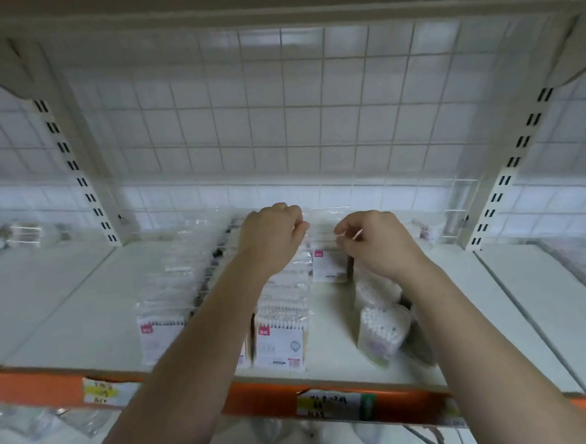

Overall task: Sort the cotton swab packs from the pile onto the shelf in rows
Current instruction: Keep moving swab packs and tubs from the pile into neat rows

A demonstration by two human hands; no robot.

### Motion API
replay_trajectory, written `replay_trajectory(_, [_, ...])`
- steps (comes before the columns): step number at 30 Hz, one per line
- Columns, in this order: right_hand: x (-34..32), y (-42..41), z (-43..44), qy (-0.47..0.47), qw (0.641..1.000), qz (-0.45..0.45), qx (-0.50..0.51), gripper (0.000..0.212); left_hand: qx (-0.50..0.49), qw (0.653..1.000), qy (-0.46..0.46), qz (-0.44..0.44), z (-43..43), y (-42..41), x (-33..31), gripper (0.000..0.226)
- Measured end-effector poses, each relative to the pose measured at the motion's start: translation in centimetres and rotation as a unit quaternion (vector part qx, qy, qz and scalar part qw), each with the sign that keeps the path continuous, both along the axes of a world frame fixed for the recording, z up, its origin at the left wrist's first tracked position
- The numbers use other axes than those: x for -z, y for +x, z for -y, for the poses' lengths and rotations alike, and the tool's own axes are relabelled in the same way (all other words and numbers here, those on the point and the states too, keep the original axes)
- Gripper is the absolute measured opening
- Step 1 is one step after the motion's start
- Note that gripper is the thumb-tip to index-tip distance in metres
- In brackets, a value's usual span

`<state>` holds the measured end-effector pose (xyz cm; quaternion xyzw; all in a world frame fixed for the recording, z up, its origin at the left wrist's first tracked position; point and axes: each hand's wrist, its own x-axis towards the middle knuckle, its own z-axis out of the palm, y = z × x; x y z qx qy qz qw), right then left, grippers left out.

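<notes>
Flat clear cotton swab packs with white-and-red labels stand in rows on the white shelf (66,304). One row ends at a front pack (158,336) on the left, another at a front pack (280,342) in the middle. Far back stands a lone upright pack (328,259). My left hand (272,238) and my right hand (378,242) both reach to its clear top edge, fingers curled and pinching the plastic. Bags of loose swabs (382,329) lie to the right, under my right forearm.
A white wire grid (278,119) backs the shelf, with slotted uprights (76,173) at both sides. An orange rail (37,385) with paper labels (333,404) runs along the front edge. More clear packs (24,233) lie on the neighbouring bays at far left and far right.
</notes>
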<state>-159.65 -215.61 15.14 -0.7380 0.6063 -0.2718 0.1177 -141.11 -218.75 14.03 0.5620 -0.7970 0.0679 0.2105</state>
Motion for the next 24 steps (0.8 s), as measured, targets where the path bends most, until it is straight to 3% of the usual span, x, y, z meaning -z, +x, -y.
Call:
replay_trajectory(5, [-0.5, 6.7, -0.3, -0.018, 0.999, -0.004, -0.050, 0.015, -0.055, 0.996, -0.070, 0.008, -3.0, 6.8, 0.9, 0.028])
replay_trajectory(8, [-0.5, 12.4, -0.8, -0.029, 0.996, -0.004, -0.084, 0.016, -0.089, 0.992, -0.091, -0.006, -5.6, 12.5, 1.2, 0.041])
replay_trajectory(12, [-0.3, 21.5, -2.5, -0.050, 0.989, 0.017, -0.136, 0.018, -0.159, 0.984, -0.076, -0.018, -9.7, 21.1, 1.3, 0.047])
replay_trajectory(15, [0.1, 28.9, -4.6, -0.059, 0.981, 0.048, -0.178, 0.017, -0.204, 0.977, -0.060, -0.009, -13.1, 27.9, 1.5, 0.038])
replay_trajectory(24, [3.0, 47.1, -8.6, -0.029, 0.962, 0.120, -0.244, 0.016, -0.263, 0.964, -0.037, -0.013, -20.5, 43.7, 2.6, 0.033])
